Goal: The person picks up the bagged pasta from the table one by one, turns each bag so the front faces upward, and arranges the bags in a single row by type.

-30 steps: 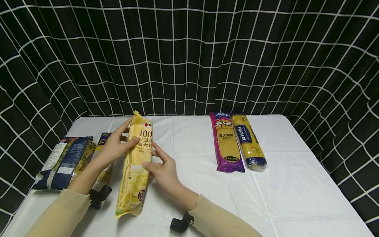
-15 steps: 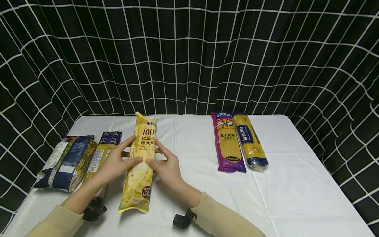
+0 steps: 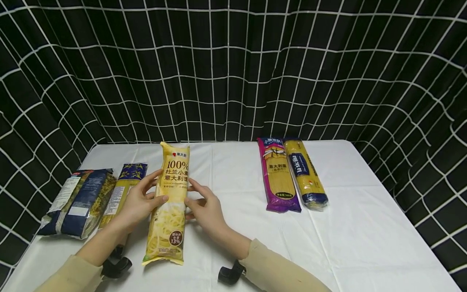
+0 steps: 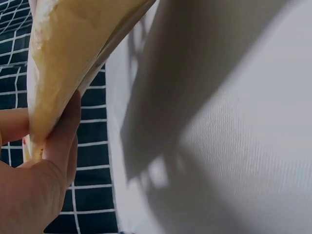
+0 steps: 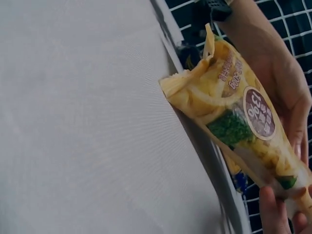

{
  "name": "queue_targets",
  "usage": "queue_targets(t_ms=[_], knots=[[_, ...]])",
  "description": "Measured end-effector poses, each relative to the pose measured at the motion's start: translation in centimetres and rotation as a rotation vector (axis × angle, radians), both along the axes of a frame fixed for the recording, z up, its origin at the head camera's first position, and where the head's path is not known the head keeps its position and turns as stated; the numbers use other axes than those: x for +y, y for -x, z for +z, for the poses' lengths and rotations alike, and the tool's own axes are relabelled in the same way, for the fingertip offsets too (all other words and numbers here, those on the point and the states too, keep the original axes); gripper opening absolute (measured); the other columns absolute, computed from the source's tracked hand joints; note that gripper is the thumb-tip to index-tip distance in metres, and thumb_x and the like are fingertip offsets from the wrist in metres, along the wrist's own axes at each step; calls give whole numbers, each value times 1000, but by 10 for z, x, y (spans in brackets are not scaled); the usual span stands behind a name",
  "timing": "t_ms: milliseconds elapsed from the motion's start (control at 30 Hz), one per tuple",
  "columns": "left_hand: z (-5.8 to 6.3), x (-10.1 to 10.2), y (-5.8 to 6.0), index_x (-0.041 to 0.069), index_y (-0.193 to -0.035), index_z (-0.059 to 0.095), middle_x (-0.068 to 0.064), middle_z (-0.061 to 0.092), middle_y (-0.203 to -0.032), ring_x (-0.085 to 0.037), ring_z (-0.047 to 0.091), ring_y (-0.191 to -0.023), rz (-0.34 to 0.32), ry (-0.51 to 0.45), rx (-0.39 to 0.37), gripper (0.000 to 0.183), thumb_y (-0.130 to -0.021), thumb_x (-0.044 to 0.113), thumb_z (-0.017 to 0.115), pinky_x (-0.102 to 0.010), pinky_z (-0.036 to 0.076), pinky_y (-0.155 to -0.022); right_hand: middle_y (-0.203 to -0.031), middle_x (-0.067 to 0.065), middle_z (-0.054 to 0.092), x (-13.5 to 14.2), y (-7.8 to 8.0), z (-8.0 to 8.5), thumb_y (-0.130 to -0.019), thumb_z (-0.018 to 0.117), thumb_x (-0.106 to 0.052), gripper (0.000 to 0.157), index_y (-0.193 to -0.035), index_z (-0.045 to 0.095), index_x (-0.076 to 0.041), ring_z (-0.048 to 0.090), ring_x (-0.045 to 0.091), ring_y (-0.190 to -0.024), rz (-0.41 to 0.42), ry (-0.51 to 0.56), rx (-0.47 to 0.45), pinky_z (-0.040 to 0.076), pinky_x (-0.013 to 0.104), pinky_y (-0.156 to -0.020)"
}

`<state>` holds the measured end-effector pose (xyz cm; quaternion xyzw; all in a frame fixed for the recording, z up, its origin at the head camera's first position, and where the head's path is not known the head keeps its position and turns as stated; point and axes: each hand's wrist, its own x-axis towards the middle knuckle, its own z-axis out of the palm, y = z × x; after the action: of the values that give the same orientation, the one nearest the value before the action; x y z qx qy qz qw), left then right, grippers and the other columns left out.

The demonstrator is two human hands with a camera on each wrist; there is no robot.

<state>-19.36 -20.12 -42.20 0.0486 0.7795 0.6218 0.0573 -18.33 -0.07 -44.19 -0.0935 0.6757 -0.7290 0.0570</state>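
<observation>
A yellow spaghetti packet (image 3: 169, 211) stands lengthwise before me, its printed front facing up. My left hand (image 3: 140, 202) grips its left edge, thumb on the front and fingers behind. On the opposite edge my right hand (image 3: 208, 209) holds it at about mid-length, with the thumb against the side. In the left wrist view the packet (image 4: 73, 58) is off the white cloth, where its shadow falls. The right wrist view shows the packet's lower end (image 5: 239, 102) with its crimped seal. Fingers behind the packet are partly hidden.
Left of the hands lie a navy pasta bag (image 3: 78, 202) and a spaghetti packet with a blue top (image 3: 124, 188), partly behind the left arm. A purple-edged spaghetti packet (image 3: 279, 178) and a yellow-and-navy one (image 3: 305, 174) lie side by side on the white-covered table (image 3: 350, 243).
The packet has turned so its front shows more fully. My left hand has slid down its edge. The right thumb has drawn back from the front toward the right edge since half a second ago.
</observation>
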Motion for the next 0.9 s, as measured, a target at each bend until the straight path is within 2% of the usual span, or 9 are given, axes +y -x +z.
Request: queue_targets(t_ms=[300,467,600,733,900], knots=[[-2,5,-1,25,-150,25,-14,37,-145,-33,57,-113,-25,-126,-1,78,-87,-4,61,-39,54,-80,-125,6,54,5,0,-5,-94,58,-12,54,-140,45,-35,67,19,-84,30,31,-95,55,50,-68],[-6,11,0,22,-151,21,-14,36,-146,-30,57,-114,-43,-162,-10,77,-89,-4,58,-37,54,-81,-121,9,57,12,5,-5,-90,64,-9,55,-138,49,-32,67,18,-80,28,50,-95,54,55,-66],[-7,18,2,24,-151,22,-12,38,-146,-23,62,-106,-53,-183,-7,76,-90,-5,57,-36,54,-77,-119,12,58,21,5,6,-88,66,-5,57,-139,50,-23,66,19,-73,8,47,-72,54,54,-64],[-8,27,6,28,-150,23,-10,40,-145,-19,64,-98,-58,-210,-23,75,-91,-2,57,-30,53,-70,-120,14,59,31,3,22,-87,65,-3,56,-139,49,-17,67,21,-72,-21,5,-48,56,48,-62],[-8,42,15,30,-148,30,-11,44,-139,-20,64,-95,-8,-182,-50,71,-90,8,64,-28,54,-71,-121,14,58,43,18,20,-87,65,-3,57,-139,49,-18,66,18,-73,-51,-7,-50,57,45,-63]])
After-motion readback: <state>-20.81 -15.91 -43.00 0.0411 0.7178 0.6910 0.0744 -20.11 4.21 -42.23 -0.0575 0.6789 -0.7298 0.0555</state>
